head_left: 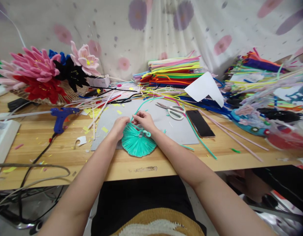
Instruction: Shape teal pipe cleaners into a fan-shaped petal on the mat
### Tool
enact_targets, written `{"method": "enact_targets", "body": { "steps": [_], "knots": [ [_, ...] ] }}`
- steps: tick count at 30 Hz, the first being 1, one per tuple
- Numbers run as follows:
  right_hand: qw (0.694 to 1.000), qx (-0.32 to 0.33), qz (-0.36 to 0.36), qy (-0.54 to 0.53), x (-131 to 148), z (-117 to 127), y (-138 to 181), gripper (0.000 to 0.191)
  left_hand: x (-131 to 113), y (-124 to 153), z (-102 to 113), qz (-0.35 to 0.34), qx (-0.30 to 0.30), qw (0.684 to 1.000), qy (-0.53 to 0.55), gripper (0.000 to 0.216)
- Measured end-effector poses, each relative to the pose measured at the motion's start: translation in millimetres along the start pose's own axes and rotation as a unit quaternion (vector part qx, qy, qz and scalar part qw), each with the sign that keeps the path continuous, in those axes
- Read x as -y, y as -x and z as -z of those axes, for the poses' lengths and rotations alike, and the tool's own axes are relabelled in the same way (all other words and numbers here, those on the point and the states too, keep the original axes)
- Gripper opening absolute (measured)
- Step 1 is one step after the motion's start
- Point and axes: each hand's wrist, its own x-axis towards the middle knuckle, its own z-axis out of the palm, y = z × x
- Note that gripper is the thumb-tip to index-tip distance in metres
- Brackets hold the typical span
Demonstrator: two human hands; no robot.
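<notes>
Wood-grained tabletop (67, 151) and flat grey mat (179, 134) underlie a ribbed turquoise fan (139, 144).

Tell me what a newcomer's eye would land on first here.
Probably the green fan, front and centre near the table's edge, with the left grip and right grip at its top. Next, the big pink, red, black and blue flowers at the far left, then the bright stem pile at the back, before the curtain.

Fluffy flowers (43, 67) sit at left, a dark phone (200, 123) at right.
</notes>
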Motion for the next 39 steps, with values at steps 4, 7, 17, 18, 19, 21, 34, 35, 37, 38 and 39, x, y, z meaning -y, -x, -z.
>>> {"method": "enact_targets", "body": {
  "steps": [4,7,17,18,19,21,34,35,37,38,39],
  "knots": [
    [1.0,-0.012,0.009,0.024,3.5,2.2,-4.3,0.033,-2.3,4.7,2.7,-0.015,0.04,0.999,0.011,0.013],
    [0.998,0.004,0.009,0.064,7.1,3.8,-5.3,0.032,-4.1,7.2,6.8,0.0,0.051,0.998,0.029,0.016],
    [0.949,0.162,0.019,0.271,16.1,15.9,4.1,0.015,-7.0,-1.3,22.0,-0.042,-0.037,0.995,0.078,0.011],
    [0.941,0.17,0.017,0.293,16.8,16.9,4.4,0.015,-7.2,-1.3,22.8,-0.048,-0.036,0.995,0.079,0.011],
    [0.933,0.18,0.015,0.311,17.4,17.5,4.6,0.016,-7.2,-1.2,23.3,-0.053,-0.034,0.995,0.081,0.011],
    [0.923,0.193,0.014,0.332,18.5,18.0,5.2,0.015,-6.8,-1.2,23.7,-0.059,-0.03,0.994,0.083,0.012],
    [0.957,0.222,-0.041,0.182,16.8,22.2,10.0,0.015,-2.2,-8.3,26.7,-0.039,-0.071,0.992,0.097,0.017],
    [0.957,0.221,-0.042,0.183,16.4,22.5,9.9,0.016,-2.3,-8.1,26.4,-0.036,-0.074,0.992,0.099,0.017],
    [0.958,0.204,-0.037,0.2,15.1,22.7,9.2,0.017,-2.6,-7.8,25.5,-0.035,-0.078,0.991,0.102,0.018],
    [0.958,0.19,-0.031,0.213,14.0,22.6,8.6,0.018,-2.6,-7.6,25.0,-0.036,-0.08,0.991,0.102,0.018],
    [0.957,0.175,-0.025,0.228,12.7,22.5,7.9,0.02,-2.6,-7.6,24.7,-0.037,-0.081,0.991,0.103,0.018]
  ]
}}
